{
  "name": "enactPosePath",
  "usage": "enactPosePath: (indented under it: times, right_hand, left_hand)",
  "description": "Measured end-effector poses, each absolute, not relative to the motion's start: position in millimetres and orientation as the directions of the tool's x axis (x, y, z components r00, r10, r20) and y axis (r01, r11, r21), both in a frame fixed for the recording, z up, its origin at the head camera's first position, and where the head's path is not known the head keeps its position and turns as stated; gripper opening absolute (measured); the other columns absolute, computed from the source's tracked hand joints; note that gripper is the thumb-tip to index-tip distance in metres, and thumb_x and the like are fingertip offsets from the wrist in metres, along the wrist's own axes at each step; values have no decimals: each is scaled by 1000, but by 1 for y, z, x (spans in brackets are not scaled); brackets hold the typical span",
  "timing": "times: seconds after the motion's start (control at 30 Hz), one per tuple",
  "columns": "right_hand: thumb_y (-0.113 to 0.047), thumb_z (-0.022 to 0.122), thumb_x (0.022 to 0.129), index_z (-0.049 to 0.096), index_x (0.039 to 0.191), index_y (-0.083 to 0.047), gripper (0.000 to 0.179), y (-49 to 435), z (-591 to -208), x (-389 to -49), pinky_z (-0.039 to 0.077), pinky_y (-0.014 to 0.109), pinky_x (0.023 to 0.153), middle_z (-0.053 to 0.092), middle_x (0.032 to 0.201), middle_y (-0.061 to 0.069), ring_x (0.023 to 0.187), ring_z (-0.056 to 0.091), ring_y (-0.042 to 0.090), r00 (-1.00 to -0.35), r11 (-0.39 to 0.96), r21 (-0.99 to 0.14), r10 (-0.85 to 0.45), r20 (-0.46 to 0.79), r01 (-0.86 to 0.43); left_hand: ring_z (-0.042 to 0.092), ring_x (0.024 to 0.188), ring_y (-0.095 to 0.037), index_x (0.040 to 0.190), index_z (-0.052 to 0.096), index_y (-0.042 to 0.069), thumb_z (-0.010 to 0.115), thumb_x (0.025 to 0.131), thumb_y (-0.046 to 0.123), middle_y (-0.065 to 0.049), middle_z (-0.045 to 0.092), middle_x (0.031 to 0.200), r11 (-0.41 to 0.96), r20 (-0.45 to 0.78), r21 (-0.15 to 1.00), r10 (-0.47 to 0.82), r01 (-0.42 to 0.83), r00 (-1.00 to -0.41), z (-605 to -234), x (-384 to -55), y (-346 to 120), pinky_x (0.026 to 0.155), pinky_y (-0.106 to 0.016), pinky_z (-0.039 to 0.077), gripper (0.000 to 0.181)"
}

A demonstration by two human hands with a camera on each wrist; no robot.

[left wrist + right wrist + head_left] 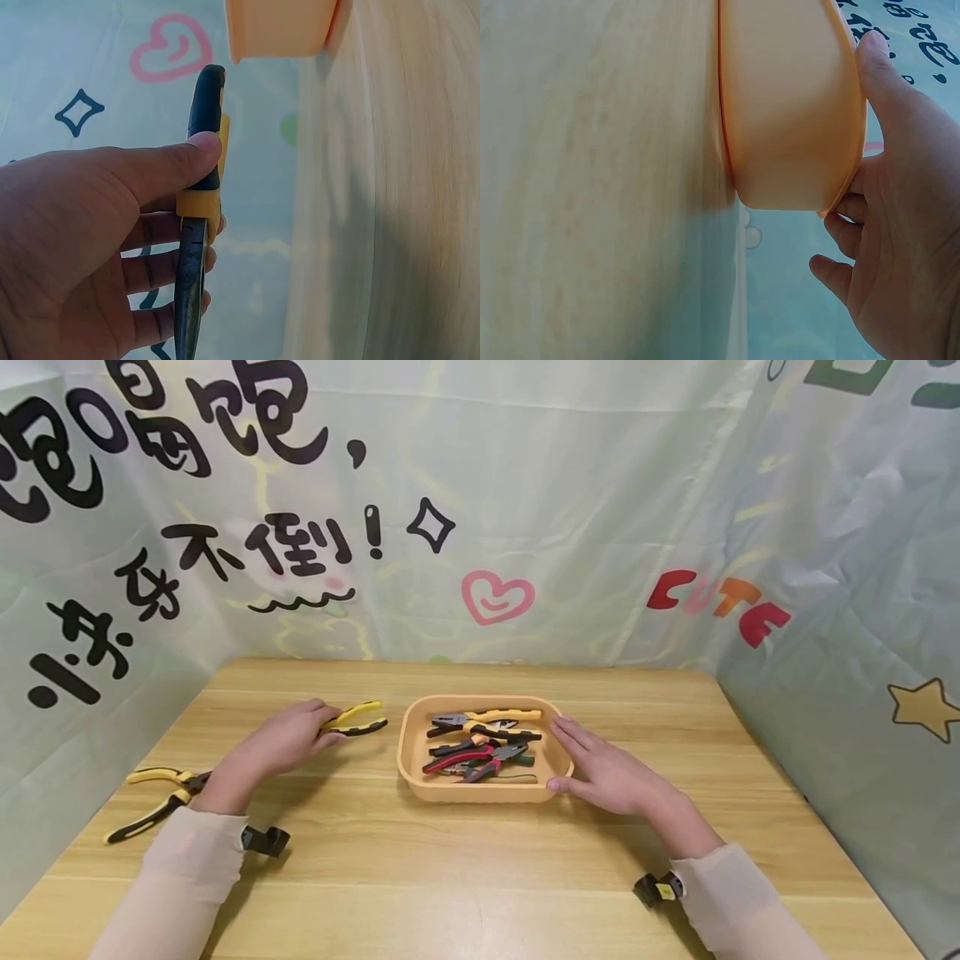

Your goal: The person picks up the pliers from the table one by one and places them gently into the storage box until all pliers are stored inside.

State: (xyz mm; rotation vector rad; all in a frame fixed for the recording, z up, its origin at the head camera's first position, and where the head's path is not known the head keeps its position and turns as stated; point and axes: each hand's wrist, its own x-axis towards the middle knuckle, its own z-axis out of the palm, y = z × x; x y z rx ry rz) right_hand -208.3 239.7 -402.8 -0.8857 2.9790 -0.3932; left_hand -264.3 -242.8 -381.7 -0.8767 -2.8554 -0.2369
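Observation:
My left hand (pixel 296 735) holds a pair of pliers (pixel 356 718) with yellow and black handles, raised left of the tray. In the left wrist view, the thumb presses on the black grip (pixel 204 112), with the fingers behind; the metal nose (pixel 190 285) points back toward the wrist. My right hand (pixel 611 772) rests against the right end of a light orange tray (pixel 408 772), its fingers fairly straight and spread from the thumb along the rim (pixel 859 97). Inside the tray lie several pliers, including a yellow-and-black pair (pixel 502 722) and a red-handled pair (pixel 468 760).
Another yellow-and-black pair of pliers (pixel 161 793) lies open at the table's left, partly hidden by the left forearm. The wooden table (pixel 480 877) meets a printed cloth backdrop (pixel 585 527) at the back and both sides.

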Motion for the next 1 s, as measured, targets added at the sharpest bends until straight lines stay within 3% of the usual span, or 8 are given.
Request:
enactPosePath:
  times: [0.3, 0.53, 1.0]
  right_hand:
    - [-67, 45, 94, 15, 158, -9, 91, 240, -403, -209, 29, 49, 113, 9, 164, 7, 146, 18, 30, -839, 808, -239, -541, 60, -539]
    - [-67, 45, 93, 15, 158, -9, 92, 240, -403, -210, 29, 49, 113, 9, 164, 8, 146, 18, 30, -837, 806, -240, -544, 63, -542]
    - [-67, 46, 93, 14, 158, -10, 92, 240, -403, -210, 28, 49, 113, 8, 164, 7, 147, 17, 30, -838, 804, -252, -543, 59, -539]
  left_hand:
    - [62, 89, -27, 120, 63, -6, 68, 94, 25, -13, 63, 103, 806, 182, 123, 555, 579, -812, -380, -262, -235, 80, -47, 53, 41]
    - [57, 82, -20, 120, 64, -4, 68, 94, 26, -7, 61, 97, 801, 192, 120, 561, 587, -805, -381, -261, -230, 73, -42, 51, 40]
    - [61, 87, -23, 123, 63, -3, 67, 95, 29, -11, 62, 105, 803, 191, 105, 562, 586, -805, -373, -254, -218, 75, -44, 53, 43]
